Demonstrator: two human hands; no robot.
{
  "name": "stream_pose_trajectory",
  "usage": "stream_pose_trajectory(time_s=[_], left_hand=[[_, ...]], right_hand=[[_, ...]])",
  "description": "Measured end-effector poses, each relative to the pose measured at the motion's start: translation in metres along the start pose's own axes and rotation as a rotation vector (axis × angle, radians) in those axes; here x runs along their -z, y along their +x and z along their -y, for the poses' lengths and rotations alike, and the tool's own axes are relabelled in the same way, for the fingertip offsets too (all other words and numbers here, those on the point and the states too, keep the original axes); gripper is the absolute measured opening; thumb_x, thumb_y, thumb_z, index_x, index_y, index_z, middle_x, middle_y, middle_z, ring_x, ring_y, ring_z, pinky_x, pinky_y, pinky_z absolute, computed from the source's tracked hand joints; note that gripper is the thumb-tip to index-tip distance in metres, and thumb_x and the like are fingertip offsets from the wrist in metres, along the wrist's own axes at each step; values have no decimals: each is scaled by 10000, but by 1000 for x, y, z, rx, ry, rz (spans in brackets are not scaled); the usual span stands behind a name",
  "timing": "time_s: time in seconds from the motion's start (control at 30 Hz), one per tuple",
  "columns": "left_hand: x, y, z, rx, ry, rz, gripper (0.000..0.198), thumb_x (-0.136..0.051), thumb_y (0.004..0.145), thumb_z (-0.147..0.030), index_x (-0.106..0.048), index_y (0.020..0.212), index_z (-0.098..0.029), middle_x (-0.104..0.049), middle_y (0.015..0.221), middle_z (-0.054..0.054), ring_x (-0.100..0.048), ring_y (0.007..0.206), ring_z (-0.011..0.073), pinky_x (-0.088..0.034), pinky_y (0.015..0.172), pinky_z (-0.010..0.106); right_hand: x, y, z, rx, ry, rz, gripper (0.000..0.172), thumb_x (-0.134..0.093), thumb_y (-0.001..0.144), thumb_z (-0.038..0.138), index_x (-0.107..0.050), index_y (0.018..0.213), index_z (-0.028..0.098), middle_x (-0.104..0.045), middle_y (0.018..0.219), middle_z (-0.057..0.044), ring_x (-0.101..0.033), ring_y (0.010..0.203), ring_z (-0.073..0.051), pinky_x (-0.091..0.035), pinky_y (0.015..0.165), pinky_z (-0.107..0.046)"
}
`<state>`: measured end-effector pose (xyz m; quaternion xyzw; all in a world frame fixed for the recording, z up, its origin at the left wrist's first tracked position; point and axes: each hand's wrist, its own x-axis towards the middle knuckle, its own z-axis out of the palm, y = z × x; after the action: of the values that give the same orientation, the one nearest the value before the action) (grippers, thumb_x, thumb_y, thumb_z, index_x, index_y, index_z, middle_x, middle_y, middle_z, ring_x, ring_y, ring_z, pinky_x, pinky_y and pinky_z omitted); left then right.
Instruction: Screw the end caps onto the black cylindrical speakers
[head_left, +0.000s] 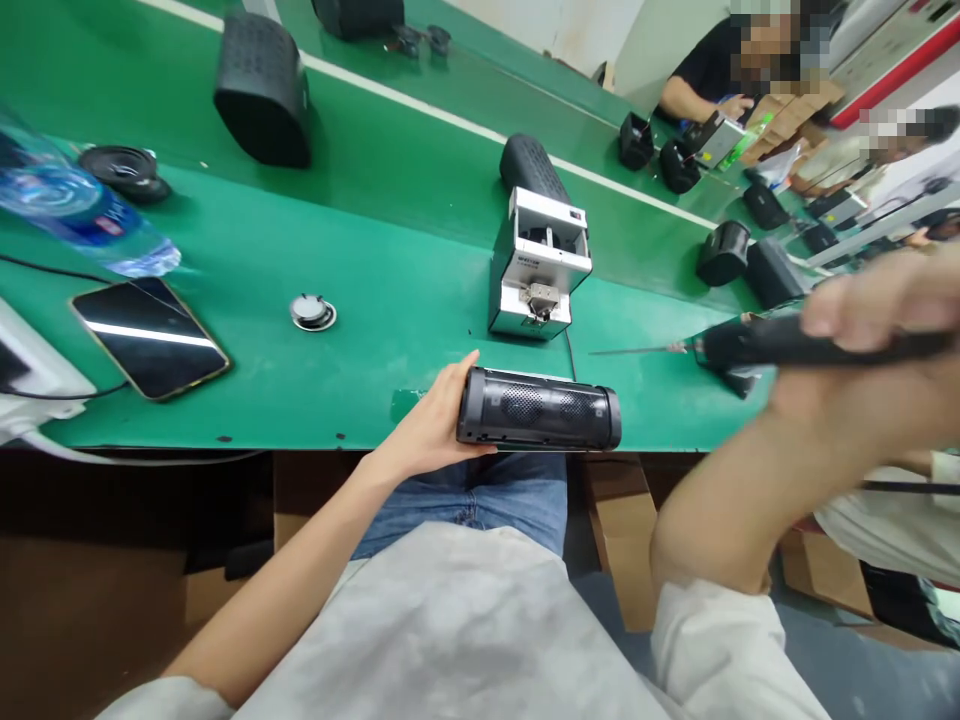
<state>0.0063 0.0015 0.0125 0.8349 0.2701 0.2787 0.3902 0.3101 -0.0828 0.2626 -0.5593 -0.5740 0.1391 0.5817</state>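
My left hand is closed around the left end of a black speaker at the table's front edge. The speaker lies lengthwise, its perforated front facing up toward me. On the right, my right hand, blurred, grips a black electric screwdriver. Its long thin bit points left over the table, apart from the speaker. Just beyond the speaker stands a silver screw feeder, with another black perforated speaker behind it.
A phone, a water bottle and a white power strip are at the left. A small round metal part lies on the green table. More black speakers stand farther back. Co-workers sit at the far right.
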Motion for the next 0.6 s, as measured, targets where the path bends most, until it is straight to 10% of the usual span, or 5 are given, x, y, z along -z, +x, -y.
stream_pose_trajectory(time_s=[0.2,0.3,0.43,0.6], left_hand=[[0,-1,0,12,-33,-5,1413,-1018,817,-380,-46,1841,-310,-442,1739,238,-444,1653,497,-451,1322,722],[-1,-1,2,-12,-30,-8,1427,-1023,815,-356,-31,1839,-313,-416,1761,251,-441,1660,497,-451,1322,722],[-2,0,2,-19,-25,-5,1439,-1027,815,-364,-12,1834,-324,-405,1767,257,-446,1658,498,-456,1314,729],[0,0,1,-6,-32,4,1415,-1015,824,-382,-28,1837,-318,-410,1765,253,-439,1660,503,-459,1312,737]], right_hand=[[-84,22,-13,35,5,71,558,-1026,742,688,-631,1023,412,-587,651,47,-667,763,-216,-683,675,-460],[-114,59,-35,63,38,-94,575,-894,815,836,-546,988,413,-569,644,50,-586,696,-178,-648,652,-440],[-130,96,-72,151,43,-301,620,-753,846,952,-505,1026,414,-552,682,51,-477,626,-152,-563,586,-453],[-123,114,-93,128,58,-172,622,-698,871,969,-545,1122,421,-522,676,45,-469,679,-153,-583,648,-459]])
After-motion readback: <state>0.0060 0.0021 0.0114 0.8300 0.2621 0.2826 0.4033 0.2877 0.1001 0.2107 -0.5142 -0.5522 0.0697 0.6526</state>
